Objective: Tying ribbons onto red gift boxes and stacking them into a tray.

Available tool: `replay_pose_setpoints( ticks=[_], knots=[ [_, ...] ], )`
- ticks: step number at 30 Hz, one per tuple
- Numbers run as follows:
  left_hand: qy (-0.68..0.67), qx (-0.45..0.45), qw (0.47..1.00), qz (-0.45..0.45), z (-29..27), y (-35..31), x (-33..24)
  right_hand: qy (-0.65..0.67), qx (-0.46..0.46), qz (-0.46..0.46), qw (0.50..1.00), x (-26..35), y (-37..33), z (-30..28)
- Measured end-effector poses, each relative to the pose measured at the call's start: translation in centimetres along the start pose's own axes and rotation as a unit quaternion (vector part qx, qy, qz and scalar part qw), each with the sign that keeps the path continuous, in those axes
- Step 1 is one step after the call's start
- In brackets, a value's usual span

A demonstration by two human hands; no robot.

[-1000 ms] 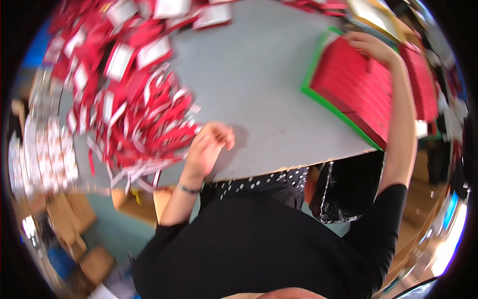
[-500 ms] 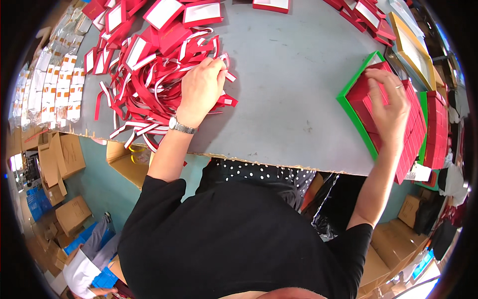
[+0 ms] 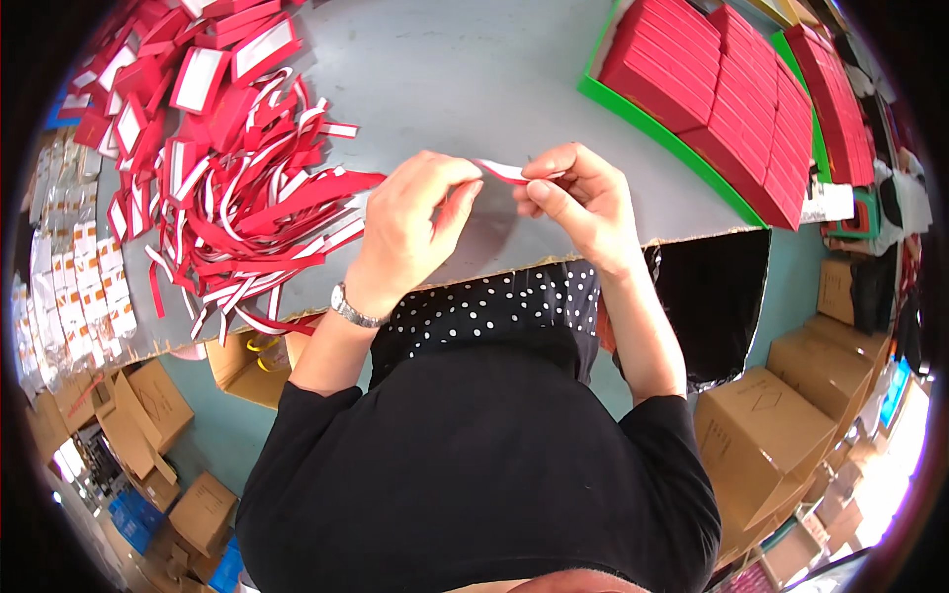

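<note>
Two hands share one strip of red-and-white ribbon (image 3: 502, 172). It spans the small gap between my left hand (image 3: 410, 225) and my right hand (image 3: 585, 205), in front of my body and over the table (image 3: 435, 89) near its front edge. My right thumb and forefinger are pinched together on one stretch of it. My left fingers are bent with the thumb brought close to the forefinger, and the ribbon comes out at those fingertips; how much of it lies behind that hand I cannot tell.

The tabletop is grey. To my left spreads a tangled heap of ribbons (image 3: 257, 222), with red-and-white boxes (image 3: 203, 79) piled beyond it. On the far right sits a green tray (image 3: 667, 145) packed with rows of red boxes (image 3: 722, 99). Below the table's edge I see a black plastic bag (image 3: 707, 306), a greenish floor (image 3: 227, 425) and cardboard cartons (image 3: 766, 425).

The ribbon's long axis runs left to right, from hand to hand, dipping slightly nearer me toward the right, where it passes between my fingertips.
</note>
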State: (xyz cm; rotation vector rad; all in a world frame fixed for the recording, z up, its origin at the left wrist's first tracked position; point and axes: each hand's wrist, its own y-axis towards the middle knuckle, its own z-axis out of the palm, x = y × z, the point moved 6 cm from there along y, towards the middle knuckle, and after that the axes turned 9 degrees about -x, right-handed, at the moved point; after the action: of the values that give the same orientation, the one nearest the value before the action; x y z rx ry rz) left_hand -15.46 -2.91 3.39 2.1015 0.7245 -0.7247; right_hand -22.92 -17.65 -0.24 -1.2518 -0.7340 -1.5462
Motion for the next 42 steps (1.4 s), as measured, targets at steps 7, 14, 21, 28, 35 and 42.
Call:
replay_pose_setpoints(
  ticks=[7,14,21,28,35,42],
  knots=[
    [-0.423,0.129,0.795,-0.416,6.0,-5.6,0.0,-0.231,-0.02,-0.235,0.944,0.2,-4.0,-0.3],
    [-0.458,0.133,0.758,-0.445,6.2,-6.1,0.6,-0.249,-0.029,-0.27,0.93,0.1,-4.7,-0.5],
    [-0.436,0.101,0.769,-0.457,5.9,-6.7,0.8,-0.425,-0.15,-0.422,0.787,1.6,-6.3,0.0],
    [-0.367,0.074,0.826,-0.42,5.7,-6.3,0.0,-0.514,-0.134,-0.429,0.731,2.1,-7.3,0.6],
    [-0.231,0.049,0.923,-0.304,5.2,-6.0,-0.9,-0.54,-0.172,-0.403,0.718,2.2,-7.7,1.0],
    [-0.152,0.069,0.957,-0.238,5.0,-5.8,-1.9,-0.552,-0.136,-0.363,0.738,2.6,-7.8,0.4]
  ],
)
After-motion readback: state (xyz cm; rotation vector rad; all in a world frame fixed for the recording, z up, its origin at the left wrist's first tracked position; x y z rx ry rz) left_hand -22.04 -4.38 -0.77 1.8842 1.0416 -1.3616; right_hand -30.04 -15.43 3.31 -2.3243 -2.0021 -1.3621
